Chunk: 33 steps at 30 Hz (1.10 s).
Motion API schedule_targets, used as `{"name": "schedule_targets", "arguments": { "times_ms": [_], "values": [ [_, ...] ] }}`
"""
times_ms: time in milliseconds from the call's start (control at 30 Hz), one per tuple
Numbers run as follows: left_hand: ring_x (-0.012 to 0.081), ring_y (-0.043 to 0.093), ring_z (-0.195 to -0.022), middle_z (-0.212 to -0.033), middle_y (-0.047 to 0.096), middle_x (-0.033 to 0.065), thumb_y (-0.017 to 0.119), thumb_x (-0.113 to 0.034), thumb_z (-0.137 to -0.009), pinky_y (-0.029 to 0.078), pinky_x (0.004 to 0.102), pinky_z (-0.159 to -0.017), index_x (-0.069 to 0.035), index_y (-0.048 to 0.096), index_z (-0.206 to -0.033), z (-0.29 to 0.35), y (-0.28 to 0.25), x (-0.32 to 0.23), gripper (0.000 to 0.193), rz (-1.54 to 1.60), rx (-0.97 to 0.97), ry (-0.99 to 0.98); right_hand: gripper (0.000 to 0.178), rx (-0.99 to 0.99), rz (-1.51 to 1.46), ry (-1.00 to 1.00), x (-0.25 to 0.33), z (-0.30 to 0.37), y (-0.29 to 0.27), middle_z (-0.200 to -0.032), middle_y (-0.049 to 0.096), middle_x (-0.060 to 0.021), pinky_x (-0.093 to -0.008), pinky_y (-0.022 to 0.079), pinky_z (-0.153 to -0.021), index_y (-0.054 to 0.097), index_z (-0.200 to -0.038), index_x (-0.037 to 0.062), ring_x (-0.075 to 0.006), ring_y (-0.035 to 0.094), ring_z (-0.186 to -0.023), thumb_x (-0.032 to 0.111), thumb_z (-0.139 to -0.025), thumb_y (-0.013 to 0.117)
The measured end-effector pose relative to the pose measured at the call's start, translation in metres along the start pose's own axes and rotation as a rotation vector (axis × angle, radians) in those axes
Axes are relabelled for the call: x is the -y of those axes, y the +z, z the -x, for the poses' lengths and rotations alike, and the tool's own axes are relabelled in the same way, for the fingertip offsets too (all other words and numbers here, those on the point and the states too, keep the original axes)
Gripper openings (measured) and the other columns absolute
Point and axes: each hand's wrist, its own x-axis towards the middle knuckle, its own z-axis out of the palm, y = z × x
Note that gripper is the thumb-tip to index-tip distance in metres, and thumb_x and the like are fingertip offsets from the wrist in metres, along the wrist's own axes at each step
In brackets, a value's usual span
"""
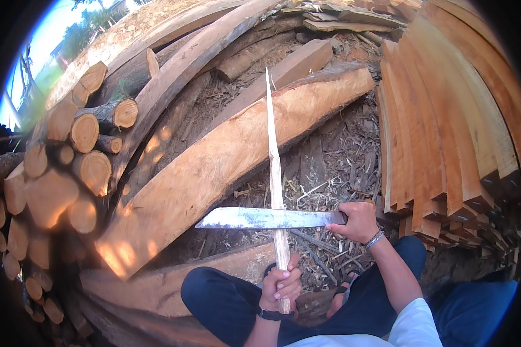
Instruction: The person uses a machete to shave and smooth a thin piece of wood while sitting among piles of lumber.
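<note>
My left hand (pixel 282 284) is closed round the lower end of a long pale wooden stick (pixel 275 179). The stick points away from me and narrows to a sharp, split tip at its far end. My right hand (pixel 356 222) grips the handle of a machete (pixel 260 218), most of the handle hidden in the fist. Its broad, stained blade points left and lies across the stick a little above my left hand. Whether the edge bites into the wood I cannot tell. Beyond, the stick's upper part passes over a thick sawn slab (pixel 226 156).
Cut logs (pixel 87 133) are piled at the left, end faces toward me. Sawn planks (pixel 446 115) stand stacked at the right. Wood shavings (pixel 347 168) litter the ground between. Another slab (pixel 179 283) lies close by my left knee. Dark blue cloth (pixel 474 312) shows at lower right.
</note>
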Motion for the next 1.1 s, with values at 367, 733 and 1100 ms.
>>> {"name": "schedule_targets", "arguments": {
  "times_ms": [367, 733, 1100],
  "values": [
    [0.007, 0.048, -0.035, -0.054, 0.045, -0.001, 0.046, 0.001, -0.089, 0.041, 0.0219, -0.038, -0.005, 0.038, -0.093, 0.001, 0.008, 0.002, 0.011, 0.203, 0.008, 0.006, 0.059, 0.093, 0.037, 0.017, 0.005, 0.001, 0.004, -0.06, 0.06, -0.0125, -0.0454, 0.047, -0.056, 0.064, -0.068, 0.0081, -0.0359, 0.063, -0.06, 0.067, -0.073, 0.07],
    [0.0051, 0.041, -0.034, -0.053, 0.041, -0.0027, 0.043, 0.001, -0.091, 0.039, 0.022, -0.038, -0.005, 0.039, -0.094, 0.0, 0.009, 0.001, 0.008, 0.082, -0.064, 0.032, 0.062, 0.112, -0.012, -0.024, 0.009, 0.0, 0.004, -0.058, 0.059, -0.0112, -0.0428, 0.048, -0.055, 0.062, -0.066, 0.0075, -0.0339, 0.063, -0.059, 0.068, -0.071, 0.072],
    [0.0027, 0.037, -0.034, -0.054, 0.039, -0.0058, 0.046, -0.003, -0.094, 0.034, 0.0208, -0.037, -0.007, 0.039, -0.095, -0.002, 0.008, 0.009, 0.008, -0.141, -0.119, -0.074, 0.064, 0.023, 0.01, 0.178, -0.002, -0.012, 0.012, -0.06, 0.063, -0.0129, -0.0446, 0.051, -0.058, 0.067, -0.069, 0.0078, -0.0342, 0.067, -0.061, 0.071, -0.077, 0.067]
  ]
}}
